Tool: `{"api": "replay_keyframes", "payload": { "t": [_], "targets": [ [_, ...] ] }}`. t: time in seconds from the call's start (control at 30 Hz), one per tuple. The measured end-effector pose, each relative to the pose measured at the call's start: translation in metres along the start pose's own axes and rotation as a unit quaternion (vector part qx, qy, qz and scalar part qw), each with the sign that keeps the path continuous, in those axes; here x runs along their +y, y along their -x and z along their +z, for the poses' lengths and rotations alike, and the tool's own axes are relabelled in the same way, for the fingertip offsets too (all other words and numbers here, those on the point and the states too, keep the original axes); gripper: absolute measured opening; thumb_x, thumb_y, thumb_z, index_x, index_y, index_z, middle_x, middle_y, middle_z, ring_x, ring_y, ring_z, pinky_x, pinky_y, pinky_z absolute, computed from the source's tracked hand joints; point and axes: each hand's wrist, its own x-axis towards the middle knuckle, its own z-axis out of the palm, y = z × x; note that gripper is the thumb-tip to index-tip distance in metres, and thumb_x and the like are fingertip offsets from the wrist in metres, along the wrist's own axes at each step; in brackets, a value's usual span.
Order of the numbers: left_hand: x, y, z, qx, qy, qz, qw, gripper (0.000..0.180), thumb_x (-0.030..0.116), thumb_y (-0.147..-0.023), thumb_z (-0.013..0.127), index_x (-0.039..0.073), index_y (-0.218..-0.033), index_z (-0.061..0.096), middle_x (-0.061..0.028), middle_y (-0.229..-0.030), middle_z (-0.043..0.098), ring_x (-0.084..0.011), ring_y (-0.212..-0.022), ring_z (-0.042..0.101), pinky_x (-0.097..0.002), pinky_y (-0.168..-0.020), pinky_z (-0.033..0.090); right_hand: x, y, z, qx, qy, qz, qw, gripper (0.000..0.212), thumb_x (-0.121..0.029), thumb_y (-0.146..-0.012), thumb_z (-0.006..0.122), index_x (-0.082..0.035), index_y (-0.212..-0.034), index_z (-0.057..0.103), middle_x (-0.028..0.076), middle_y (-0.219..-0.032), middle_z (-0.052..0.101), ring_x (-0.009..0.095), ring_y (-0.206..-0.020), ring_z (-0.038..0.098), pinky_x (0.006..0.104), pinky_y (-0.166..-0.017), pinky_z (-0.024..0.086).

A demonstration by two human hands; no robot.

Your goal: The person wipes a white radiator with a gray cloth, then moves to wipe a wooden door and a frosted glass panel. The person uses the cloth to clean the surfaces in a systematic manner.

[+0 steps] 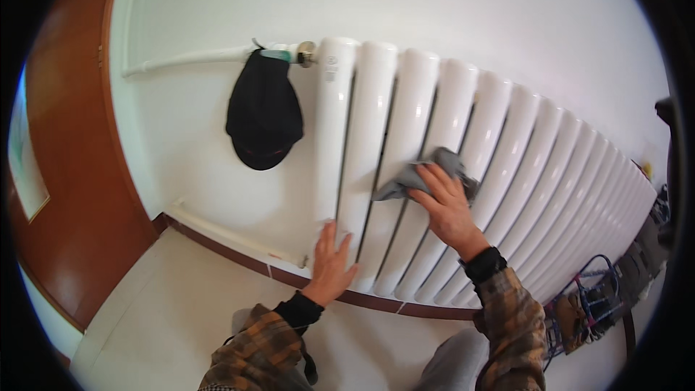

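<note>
A white column radiator [373, 119] runs along the wall from the middle to the right. My right hand [450, 211] presses a grey cloth [405, 182] against its columns at about mid-height, the fingers over the cloth. Part of the cloth bunches up above the fingers and shows darker at its right end. Lower down, my left hand [331, 266] has its fingers spread, the tips at the bottom of the leftmost columns. Nothing is in that hand.
A black cap [265, 110] hangs from the white pipe [195, 58] left of the radiator's valve [306, 53]. At the far left stands a brown door [69, 145]. A folding frame with a bag [572, 322] is at the lower right. Brown skirting [239, 255] edges the pale floor.
</note>
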Motion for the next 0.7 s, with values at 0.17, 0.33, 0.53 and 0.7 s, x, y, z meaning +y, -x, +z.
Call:
{"api": "replay_keyframes", "payload": {
  "t": [0.17, 0.33, 0.53, 0.7],
  "targets": [
    [-0.003, 0.008, -0.01, -0.02, -0.026, -0.043, 0.999, 0.071, 0.017, -0.083, 0.083, -0.001, -0.143, 0.052, -0.0348, -0.165, 0.02, -0.0539, -0.153, 0.021, -0.0576, -0.121, 0.027, 0.038, -0.088, -0.018, 0.1, 0.122, 0.032, 0.987, 0.038, 0.002, -0.087, 0.065, -0.015, -0.121, 0.071, 0.018, -0.154, 0.054, 0.036, -0.15, 0.043, 0.0628, -0.105, 0.04],
    [-0.001, 0.002, -0.006, -0.021, -0.016, -0.035, 0.999, 0.071, 0.019, -0.082, 0.083, 0.001, -0.144, 0.052, -0.0343, -0.165, 0.02, -0.0529, -0.153, 0.021, -0.0568, -0.121, 0.028, 0.051, -0.146, -0.006, 0.269, 0.101, 0.125, 0.95, 0.041, 0.005, -0.087, 0.061, -0.009, -0.125, 0.069, 0.02, -0.147, 0.058, 0.042, -0.144, 0.048, 0.0641, -0.107, 0.039],
    [-0.003, 0.006, -0.002, -0.027, 0.009, -0.043, 0.999, 0.072, 0.018, -0.081, 0.083, 0.001, -0.144, 0.052, -0.0346, -0.165, 0.02, -0.0525, -0.154, 0.019, -0.0579, -0.121, 0.027, -0.005, -0.094, 0.022, 0.0, 0.025, -0.118, 0.993, 0.025, 0.001, -0.086, 0.064, -0.006, -0.11, 0.068, 0.02, -0.153, 0.052, 0.04, -0.147, 0.044, 0.0598, -0.106, 0.04],
    [-0.007, 0.008, -0.002, -0.027, -0.016, -0.041, 0.999, 0.071, 0.019, -0.079, 0.086, 0.001, -0.139, 0.054, -0.0355, -0.162, 0.023, -0.0556, -0.15, 0.024, -0.0608, -0.118, 0.032, 0.027, -0.159, 0.006, 0.164, 0.084, 0.009, 0.983, 0.042, 0.002, -0.085, 0.062, -0.012, -0.124, 0.067, 0.023, -0.144, 0.056, 0.041, -0.14, 0.049, 0.0543, -0.102, 0.042]
  ]
}}
